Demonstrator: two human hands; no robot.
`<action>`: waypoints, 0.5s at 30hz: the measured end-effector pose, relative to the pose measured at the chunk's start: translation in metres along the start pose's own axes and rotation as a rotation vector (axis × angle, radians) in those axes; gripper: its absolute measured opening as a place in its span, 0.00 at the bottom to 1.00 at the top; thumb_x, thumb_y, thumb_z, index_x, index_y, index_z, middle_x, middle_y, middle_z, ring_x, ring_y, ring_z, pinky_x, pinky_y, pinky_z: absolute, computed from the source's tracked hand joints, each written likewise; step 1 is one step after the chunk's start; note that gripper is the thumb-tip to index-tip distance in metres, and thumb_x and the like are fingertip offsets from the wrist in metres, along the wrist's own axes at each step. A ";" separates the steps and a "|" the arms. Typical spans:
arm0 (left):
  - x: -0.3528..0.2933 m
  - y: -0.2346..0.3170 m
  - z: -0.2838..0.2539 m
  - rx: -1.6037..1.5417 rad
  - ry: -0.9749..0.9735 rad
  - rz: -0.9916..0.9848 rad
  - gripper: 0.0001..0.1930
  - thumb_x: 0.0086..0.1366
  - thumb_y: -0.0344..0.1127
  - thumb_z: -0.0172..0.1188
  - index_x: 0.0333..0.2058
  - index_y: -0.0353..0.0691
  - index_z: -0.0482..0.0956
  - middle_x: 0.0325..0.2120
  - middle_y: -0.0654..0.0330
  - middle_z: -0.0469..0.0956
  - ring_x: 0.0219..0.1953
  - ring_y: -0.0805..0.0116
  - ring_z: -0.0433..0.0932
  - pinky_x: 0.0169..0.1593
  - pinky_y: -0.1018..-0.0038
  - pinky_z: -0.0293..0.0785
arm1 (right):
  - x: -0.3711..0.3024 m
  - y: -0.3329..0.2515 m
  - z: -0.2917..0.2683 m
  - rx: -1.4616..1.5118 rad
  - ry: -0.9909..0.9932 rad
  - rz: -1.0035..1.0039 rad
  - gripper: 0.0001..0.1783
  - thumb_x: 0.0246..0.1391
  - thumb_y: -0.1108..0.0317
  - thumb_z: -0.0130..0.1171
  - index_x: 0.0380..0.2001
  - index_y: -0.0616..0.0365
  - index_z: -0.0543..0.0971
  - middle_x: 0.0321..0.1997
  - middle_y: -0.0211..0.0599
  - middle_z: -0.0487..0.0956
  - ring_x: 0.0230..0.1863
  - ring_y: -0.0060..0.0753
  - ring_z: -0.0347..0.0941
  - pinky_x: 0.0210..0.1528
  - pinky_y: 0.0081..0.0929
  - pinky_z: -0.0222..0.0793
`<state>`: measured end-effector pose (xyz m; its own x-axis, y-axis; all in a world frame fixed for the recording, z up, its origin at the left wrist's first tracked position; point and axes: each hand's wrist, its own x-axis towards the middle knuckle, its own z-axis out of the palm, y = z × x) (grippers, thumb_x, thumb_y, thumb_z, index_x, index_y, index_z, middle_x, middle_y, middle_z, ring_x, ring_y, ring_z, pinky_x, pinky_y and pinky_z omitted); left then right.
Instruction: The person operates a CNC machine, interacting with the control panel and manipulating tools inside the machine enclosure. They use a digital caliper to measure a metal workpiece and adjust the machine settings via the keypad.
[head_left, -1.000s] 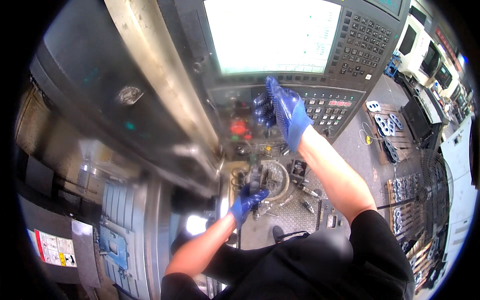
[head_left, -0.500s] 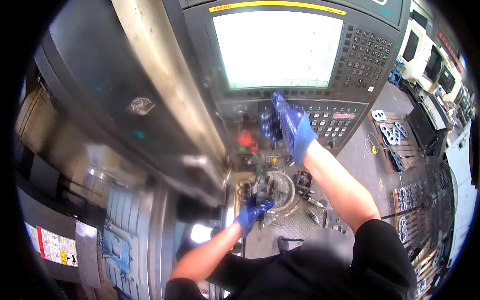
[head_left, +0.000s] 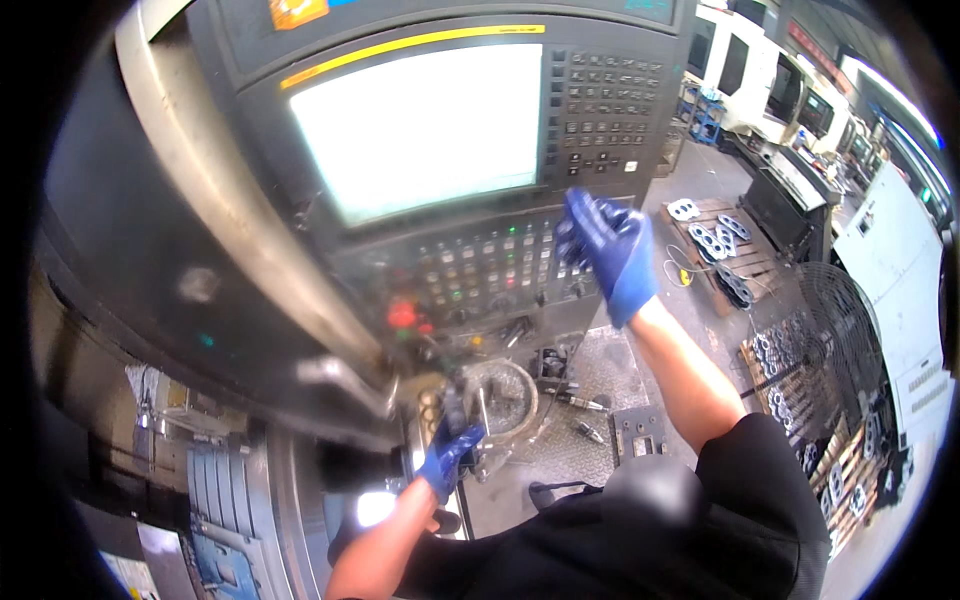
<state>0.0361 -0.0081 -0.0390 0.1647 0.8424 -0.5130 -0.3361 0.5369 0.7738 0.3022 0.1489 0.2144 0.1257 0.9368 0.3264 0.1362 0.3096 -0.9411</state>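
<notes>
My right hand [head_left: 612, 250], in a blue coated glove, is raised before the right side of a machine control panel [head_left: 480, 270]. Its fingers are partly bent and apart, with nothing seen in them. Above the button rows glows a bright screen [head_left: 430, 130], too washed out to read; a keypad [head_left: 605, 100] sits to its right. Lower down, my left hand [head_left: 450, 460], gloved alike, is closed around a dark, elongated handheld object [head_left: 455, 412] whose kind I cannot make out. A red knob [head_left: 401, 314] stands out at the panel's lower left.
Below the panel, a round metal ring [head_left: 530, 400] lies among tools and small metal parts [head_left: 588, 402]. At left are the machine's dark door [head_left: 130, 210] and slotted bed [head_left: 215, 480]. To the right stand pallets of metal plates [head_left: 725, 240] and a black fan [head_left: 835, 320].
The view has swung right, so the panel sits further left. My right hand has come away from the keys below the screen to the panel's right edge. My left hand keeps its grip.
</notes>
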 end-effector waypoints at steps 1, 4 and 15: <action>0.003 -0.003 0.000 -0.002 0.003 -0.010 0.29 0.60 0.36 0.71 0.58 0.40 0.70 0.44 0.61 0.78 0.41 0.71 0.79 0.40 0.73 0.78 | 0.010 -0.005 -0.011 0.061 0.096 -0.015 0.23 0.63 0.50 0.62 0.27 0.61 0.84 0.22 0.40 0.83 0.19 0.23 0.78 0.24 0.20 0.73; 0.003 0.003 0.012 -0.022 -0.002 -0.033 0.28 0.62 0.35 0.70 0.58 0.41 0.69 0.42 0.61 0.79 0.37 0.70 0.80 0.37 0.72 0.79 | 0.038 -0.015 -0.036 0.078 0.217 -0.089 0.21 0.62 0.54 0.64 0.24 0.62 0.83 0.19 0.35 0.80 0.17 0.20 0.75 0.22 0.19 0.68; 0.008 0.002 0.014 -0.030 0.002 -0.015 0.23 0.63 0.32 0.67 0.56 0.45 0.72 0.40 0.62 0.78 0.36 0.70 0.79 0.36 0.72 0.79 | 0.070 -0.032 -0.037 0.090 0.271 -0.122 0.20 0.60 0.54 0.65 0.25 0.63 0.84 0.17 0.30 0.79 0.18 0.17 0.72 0.21 0.20 0.63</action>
<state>0.0496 0.0002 -0.0363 0.1681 0.8341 -0.5254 -0.3608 0.5481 0.7546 0.3432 0.1983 0.2704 0.3734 0.8179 0.4377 0.0803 0.4416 -0.8936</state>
